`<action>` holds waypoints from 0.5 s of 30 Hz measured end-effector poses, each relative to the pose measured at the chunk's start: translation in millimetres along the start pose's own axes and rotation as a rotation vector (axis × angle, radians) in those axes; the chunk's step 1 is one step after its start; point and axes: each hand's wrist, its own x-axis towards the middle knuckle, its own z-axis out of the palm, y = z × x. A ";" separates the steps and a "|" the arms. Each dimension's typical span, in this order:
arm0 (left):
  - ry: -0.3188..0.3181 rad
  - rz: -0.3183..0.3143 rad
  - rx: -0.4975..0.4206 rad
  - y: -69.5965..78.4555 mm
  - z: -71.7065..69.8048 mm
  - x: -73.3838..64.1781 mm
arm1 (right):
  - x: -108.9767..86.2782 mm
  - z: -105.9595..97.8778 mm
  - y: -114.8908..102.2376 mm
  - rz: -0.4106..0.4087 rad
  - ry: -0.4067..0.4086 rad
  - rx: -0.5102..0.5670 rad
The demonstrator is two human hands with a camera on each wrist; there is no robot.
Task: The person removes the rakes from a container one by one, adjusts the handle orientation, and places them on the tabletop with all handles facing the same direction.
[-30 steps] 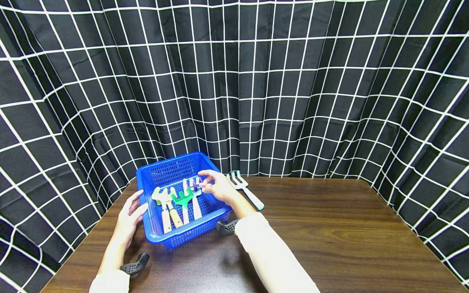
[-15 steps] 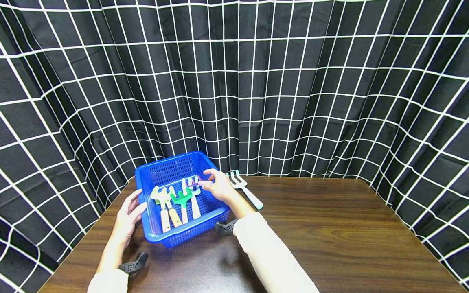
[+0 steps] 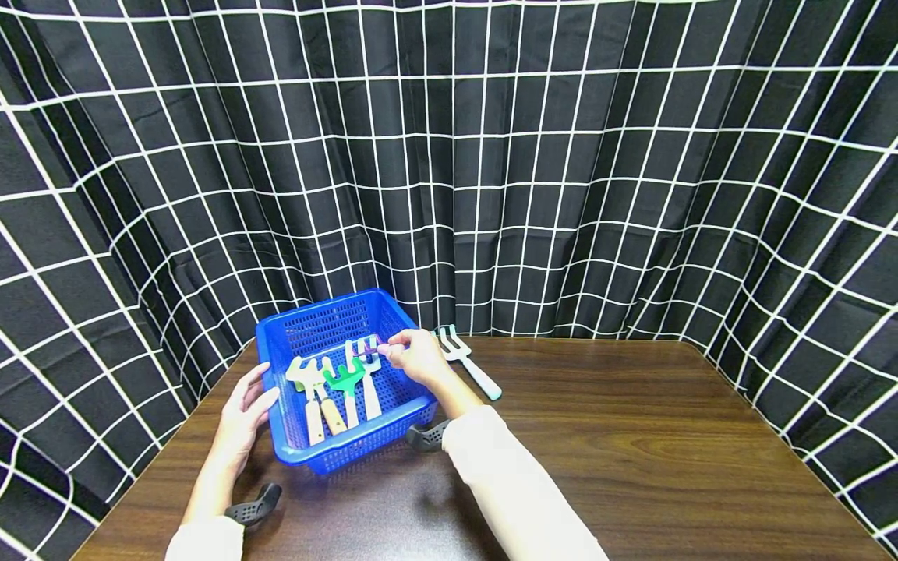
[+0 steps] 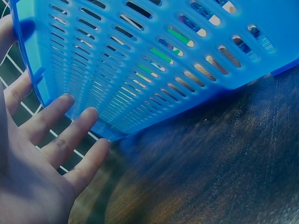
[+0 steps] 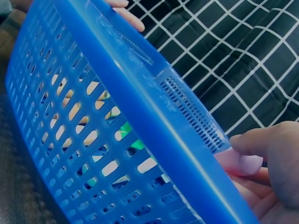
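We see the left hand (image 3: 242, 411) and the right hand (image 3: 417, 358) at 1 blue, rectangular, perforated plastic basket (image 3: 305, 452) on the brown wood-grain table (image 3: 666, 444).

Right hand: we see its thumb and fingers pinching the end of 1 pink-purple, smooth-handled tool (image 5: 242, 163). The hand is over the right side of the basket. From the person's viewpoint, the tool extends leftward from the fingertips into the basket, over the tines of the white-handled fork (image 3: 372, 397). We cannot tell the tool's full shape.

Left hand: we see it holding the left rim of the basket, with 2 digits at the rim and 3 fingers spread along the outer wall. The cream-headed fork with the wood-coloured handle (image 3: 315, 423) is the tool nearest to it, inside the basket.

Beside that fork, we find 1 pale-yellow-headed fork with a tan handle (image 3: 333, 417), then 1 bright-green rake with a pale handle (image 3: 345, 380), placed between the tan handle and the white handle.

Outside the basket, just beyond the right hand, we see 1 white and mint-green fork (image 3: 481, 379) lying on the table. A black curtain with a white grid (image 3: 533, 179) hangs behind.
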 end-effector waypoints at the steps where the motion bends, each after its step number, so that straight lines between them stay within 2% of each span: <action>1: 0.000 0.001 0.000 0.0 0.1 0.0 | 0.3 0.1 0.0 -0.006 0.010 -0.006; 8: 0.005 -0.005 0.027 0.2 0.6 0.0 | 1.8 -0.1 0.3 -0.040 0.080 -0.073; 15: 0.003 -0.004 0.022 -0.4 -0.1 -0.1 | 1.0 -0.5 0.3 -0.018 0.167 -0.006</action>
